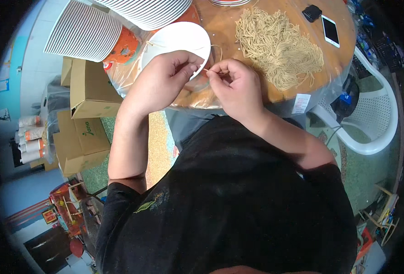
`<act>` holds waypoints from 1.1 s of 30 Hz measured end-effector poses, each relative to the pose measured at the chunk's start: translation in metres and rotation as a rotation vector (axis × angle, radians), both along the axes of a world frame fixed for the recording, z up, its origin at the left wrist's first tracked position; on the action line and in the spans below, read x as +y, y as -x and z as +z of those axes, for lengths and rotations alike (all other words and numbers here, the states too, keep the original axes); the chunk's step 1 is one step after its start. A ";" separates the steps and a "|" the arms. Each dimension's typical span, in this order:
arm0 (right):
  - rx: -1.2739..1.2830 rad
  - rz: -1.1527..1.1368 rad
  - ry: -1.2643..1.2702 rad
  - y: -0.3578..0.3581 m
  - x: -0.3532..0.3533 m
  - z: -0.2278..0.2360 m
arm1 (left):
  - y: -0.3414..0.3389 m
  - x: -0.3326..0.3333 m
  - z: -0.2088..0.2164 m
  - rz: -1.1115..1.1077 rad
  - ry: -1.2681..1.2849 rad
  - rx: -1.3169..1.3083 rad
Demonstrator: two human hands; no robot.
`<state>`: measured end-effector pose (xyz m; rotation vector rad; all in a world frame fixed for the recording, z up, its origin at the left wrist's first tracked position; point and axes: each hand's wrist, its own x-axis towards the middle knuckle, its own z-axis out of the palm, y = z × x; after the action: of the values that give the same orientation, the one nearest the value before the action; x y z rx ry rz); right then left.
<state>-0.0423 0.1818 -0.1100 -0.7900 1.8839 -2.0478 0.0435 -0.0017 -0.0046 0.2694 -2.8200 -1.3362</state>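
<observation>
A white paper bucket (183,39) lies tilted near the table's front edge, its open mouth toward me. My left hand (177,73) is closed at the bucket's near rim, thumb and forefinger pinched together; some of its fingers are hidden. Just right of that rim, my right hand (238,86) pinches the end of a thin, light cord, close to the left fingertips. Another bit of cord (150,44) shows at the bucket's left rim. Beyond my right hand lies a loose heap of tan cords (279,50).
Two nested stacks of paper buckets, one at left (85,34) and one behind (149,11), stand on the plastic-covered table (218,23). A phone (330,32) and a small black object (311,13) lie far right. Cardboard boxes (94,89) stand left, a white chair (377,116) right.
</observation>
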 end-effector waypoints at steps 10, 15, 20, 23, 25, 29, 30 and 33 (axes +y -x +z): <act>-0.004 0.020 0.036 -0.003 0.000 0.011 | 0.006 -0.006 0.008 -0.027 0.016 -0.164; 0.061 -0.012 -0.061 -0.002 0.000 0.011 | 0.009 -0.007 0.007 -0.033 0.061 -0.206; 0.030 -0.058 0.046 0.005 -0.002 0.005 | 0.005 0.006 -0.001 0.063 0.049 -0.044; 0.043 -0.024 0.161 0.025 0.001 0.012 | 0.002 0.006 -0.009 0.054 0.072 0.047; 0.015 -0.032 0.216 0.035 0.001 0.035 | 0.002 0.010 -0.008 0.060 0.109 0.060; 0.070 0.430 -0.178 0.060 0.006 0.084 | -0.003 0.025 0.005 0.026 0.420 0.219; 0.075 0.429 -0.177 0.064 0.007 0.092 | -0.002 0.027 0.006 0.027 0.422 0.223; 0.494 0.523 -0.294 0.071 0.004 0.104 | 0.002 0.026 0.006 0.003 0.443 0.342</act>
<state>-0.1137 0.1857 -0.0064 -1.6050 1.8665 -1.3032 0.0420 0.0242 0.0013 0.0307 -2.7117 -0.6451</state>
